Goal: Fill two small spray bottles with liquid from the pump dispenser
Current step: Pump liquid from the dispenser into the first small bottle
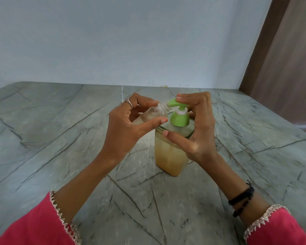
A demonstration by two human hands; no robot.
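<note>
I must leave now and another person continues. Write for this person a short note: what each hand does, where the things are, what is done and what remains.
Left hand: holds the small clear bottle tilted, its open threaded neck right at the green pump spout.
Right hand: a finger rests on top of the pump head, thumb against the dispenser, which stands on the grey stone surface.
Done: bottle uncapped and lined up at the spout. Some liquid may already be inside; hard to tell.
Left: pump until full and cap it. The second bottle and the spray caps are not in view.
</note>
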